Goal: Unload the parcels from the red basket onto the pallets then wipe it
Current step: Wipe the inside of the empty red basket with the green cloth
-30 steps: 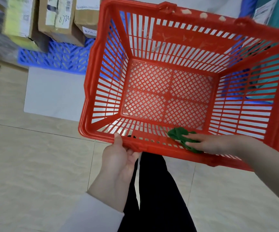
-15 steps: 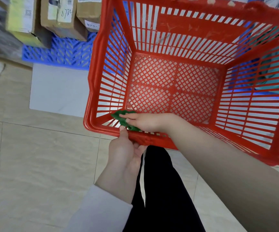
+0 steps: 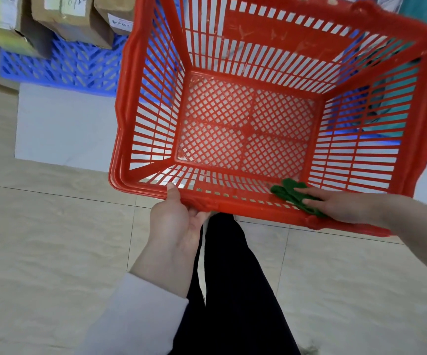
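Note:
The red basket (image 3: 248, 37) is held up in front of me, tilted so I look into its bare lattice floor. My left hand (image 3: 176, 221) grips the near rim from below, thumb over the edge. My right hand (image 3: 340, 204) presses a green cloth (image 3: 293, 192) flat against the inside of the near wall, toward the right corner. Cardboard parcels (image 3: 74, 19) stand on a blue pallet (image 3: 61, 65) at the upper left. Through the basket's right wall I see teal parcels (image 3: 386, 108) on more blue pallet.
A white slab (image 3: 61, 129) lies on the floor under the blue pallet. Beige tiled floor (image 3: 40, 239) spreads below. My dark trouser leg (image 3: 232, 290) hangs directly under the basket.
My right hand slid the green cloth along the near wall from the right to the left corner, then back to the right. The left hand kept its grip on the rim.

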### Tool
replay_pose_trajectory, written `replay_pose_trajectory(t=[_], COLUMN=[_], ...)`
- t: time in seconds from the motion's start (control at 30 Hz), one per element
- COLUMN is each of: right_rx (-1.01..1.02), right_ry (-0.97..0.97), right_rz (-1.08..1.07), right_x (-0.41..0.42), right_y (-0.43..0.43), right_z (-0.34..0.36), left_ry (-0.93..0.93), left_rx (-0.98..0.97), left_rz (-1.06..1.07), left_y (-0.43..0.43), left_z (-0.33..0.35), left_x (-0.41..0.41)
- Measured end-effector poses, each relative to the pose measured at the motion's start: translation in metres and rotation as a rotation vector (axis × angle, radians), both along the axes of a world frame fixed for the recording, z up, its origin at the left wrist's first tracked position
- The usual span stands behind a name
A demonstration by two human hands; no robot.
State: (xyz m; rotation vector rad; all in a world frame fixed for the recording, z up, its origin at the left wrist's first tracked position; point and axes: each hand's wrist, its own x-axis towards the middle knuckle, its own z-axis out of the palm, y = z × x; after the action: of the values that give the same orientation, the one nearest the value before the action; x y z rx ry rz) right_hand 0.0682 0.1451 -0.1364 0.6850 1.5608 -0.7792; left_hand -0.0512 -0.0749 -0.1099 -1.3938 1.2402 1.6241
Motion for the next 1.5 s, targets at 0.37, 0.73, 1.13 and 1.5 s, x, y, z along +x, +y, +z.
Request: replay_pose_trajectory(t=[0.37, 0.73, 1.13, 1.5], right_rx=[-0.222, -0.750, -0.886, -0.618], right_ry=[0.436, 0.274, 0.548, 0.846], right_rz=[-0.151, -1.291, -1.736, -1.809], right_x=[-0.099, -0.057, -0.056, -0.097], right_y=[-0.108, -0.052, 0.000, 0.014], right_z=[0.007, 0.018, 0.040, 0.051], left_ry=[0.006, 0.024, 0.423, 1.447], left_rx=[0.010, -0.251, -0.700, -0.606], left_rz=[-0.012, -0.259, -0.553, -1.461], left_y=[0.000, 0.005, 0.058, 0.136], left_z=[-0.001, 0.018, 0.025, 0.002], left_x=[0.000, -0.004, -0.050, -0.177])
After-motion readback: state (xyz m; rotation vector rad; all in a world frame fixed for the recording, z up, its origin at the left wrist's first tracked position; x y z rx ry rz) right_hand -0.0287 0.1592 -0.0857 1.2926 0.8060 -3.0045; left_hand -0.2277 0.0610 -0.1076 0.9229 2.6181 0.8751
